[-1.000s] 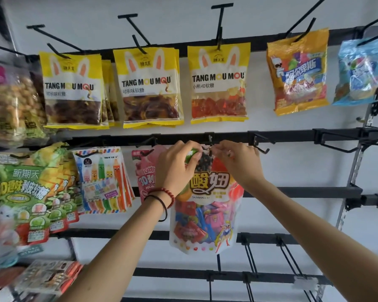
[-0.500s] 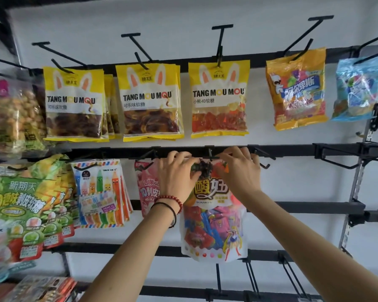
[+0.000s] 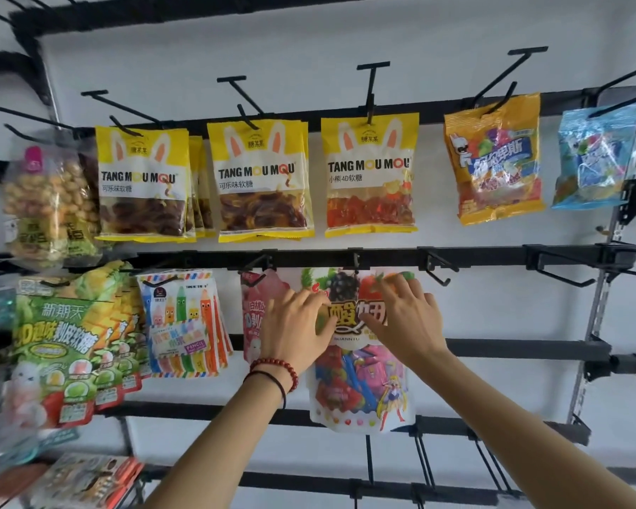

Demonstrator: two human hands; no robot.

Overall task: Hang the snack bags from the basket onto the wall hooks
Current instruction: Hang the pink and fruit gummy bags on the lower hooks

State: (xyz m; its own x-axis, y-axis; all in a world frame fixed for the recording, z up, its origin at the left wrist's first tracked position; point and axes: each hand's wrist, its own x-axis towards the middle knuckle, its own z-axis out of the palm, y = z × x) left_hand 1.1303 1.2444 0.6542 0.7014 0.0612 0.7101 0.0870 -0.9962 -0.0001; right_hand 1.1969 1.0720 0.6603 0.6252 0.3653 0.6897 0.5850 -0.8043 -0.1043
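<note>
In the head view both arms reach up to a wall rack of black rails. The colourful snack bag [image 3: 360, 391] hangs in the middle of the rack, with its top edge at a short black hook [image 3: 356, 259] under the middle rail [image 3: 492, 254] and its bottom edge over the next rail down. The left hand [image 3: 298, 325] lies flat on the upper left of the bag's front, fingers nearly straight and pointing right, gripping nothing. The right hand [image 3: 406, 317] rests on the upper right of the same bag, fingers spread and pointing up towards the hook, also loose and unclenched. A red bead bracelet [image 3: 272, 363] sits on the left wrist. A pink bag [image 3: 257, 306] hangs just beside the snack bag, partly behind the left hand. Further left hang pencil-print bags [image 3: 184, 317] and green bags [image 3: 59, 336]. On the upper rail hang three yellow bags [image 3: 369, 174], an orange bag [image 3: 494, 159] and a blue bag [image 3: 595, 156].
</note>
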